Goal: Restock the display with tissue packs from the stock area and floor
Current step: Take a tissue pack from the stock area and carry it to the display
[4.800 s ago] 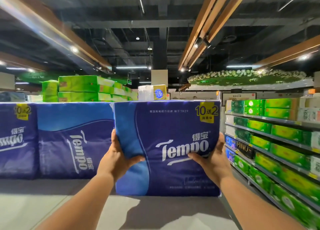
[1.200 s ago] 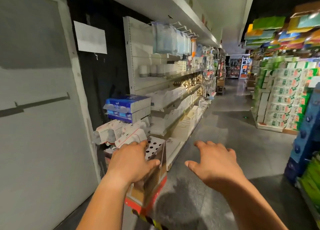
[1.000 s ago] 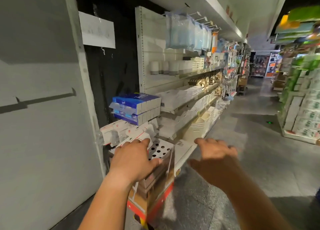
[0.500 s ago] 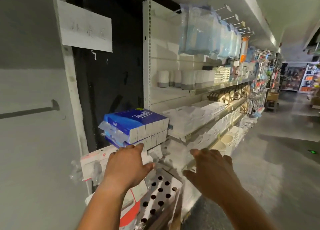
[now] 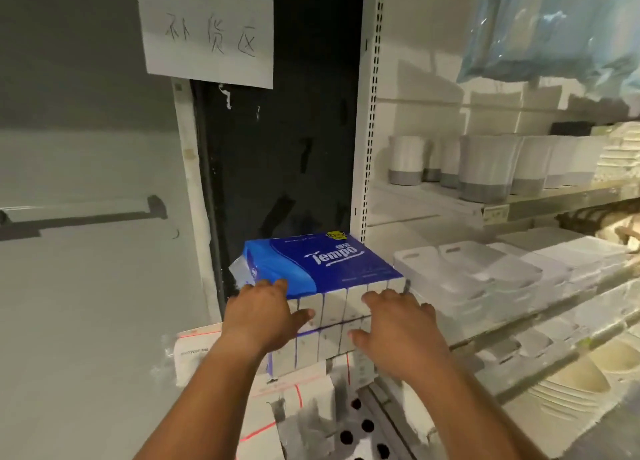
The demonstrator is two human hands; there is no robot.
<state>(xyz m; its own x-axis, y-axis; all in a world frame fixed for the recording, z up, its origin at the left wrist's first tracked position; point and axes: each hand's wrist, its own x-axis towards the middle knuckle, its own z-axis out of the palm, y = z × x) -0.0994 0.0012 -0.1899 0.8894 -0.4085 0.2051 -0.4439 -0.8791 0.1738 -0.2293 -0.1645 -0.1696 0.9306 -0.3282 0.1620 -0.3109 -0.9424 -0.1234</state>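
A blue Tempo tissue pack [image 5: 322, 262] lies flat on top of a second pack [image 5: 311, 350], stacked in the dark gap beside a white shelf unit. My left hand [image 5: 263, 316] lies on the top pack's front left corner, fingers spread over its white end face. My right hand [image 5: 398, 324] rests with spread fingers against the front right of the stack. Neither hand has closed around a pack. The lower pack is mostly hidden behind my hands.
White packs with red tape [image 5: 197, 350] and a perforated carton [image 5: 360, 428] sit below the stack. The shelf unit [image 5: 450, 196] on the right carries white cups, trays and bowls. A handwritten paper sign [image 5: 207, 33] hangs above. A grey wall stands left.
I left the display, where I held a large Tempo pack, and walked to the stock area. Over the last second both empty hands reached forward onto the stacked blue packs.
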